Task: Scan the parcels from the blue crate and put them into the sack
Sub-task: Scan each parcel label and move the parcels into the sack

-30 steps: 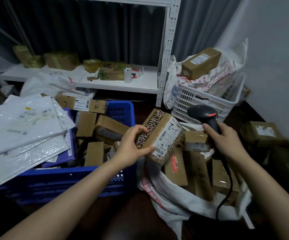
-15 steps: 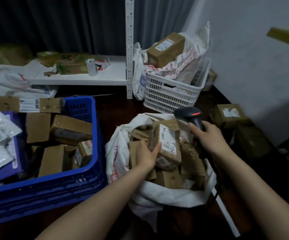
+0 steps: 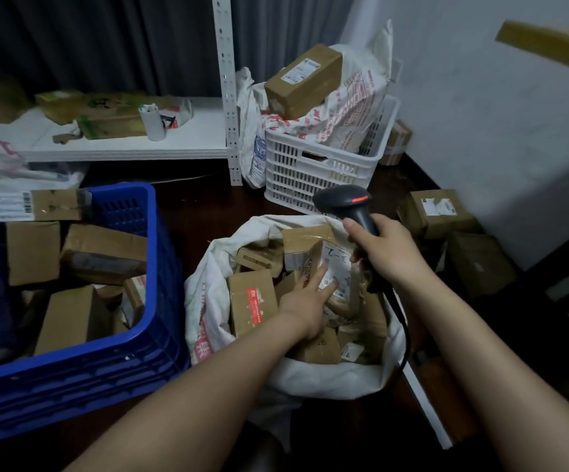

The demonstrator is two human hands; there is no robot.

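Inside the mouth of the white sack (image 3: 330, 379), on top of the cardboard boxes (image 3: 250, 298) heaped there, lies the parcel (image 3: 336, 262) with the white label and handwritten marks, tilted so the label faces up. The left hand (image 3: 305, 303) reaches into the sack and rests on this parcel, its fingers (image 3: 322, 272) stretched nearly straight across the label rather than curled round the box. Just above the sack's far right rim, the right hand (image 3: 390, 252) is clenched round the handle of the black barcode scanner (image 3: 346, 199), whose head shows a red light strip. Its black cable (image 3: 403, 330) hangs down along the sack's right side. Left of the sack, close beside it, stands the blue crate (image 3: 105, 369) with brown parcels (image 3: 71, 318) piled loosely inside. Beyond the sack sits a white slatted crate (image 3: 310, 178) holding a printed bag (image 3: 351, 110) with a long box (image 3: 303, 80) on top. Right of the sack, more floor boxes (image 3: 434, 212) lie near the wall.
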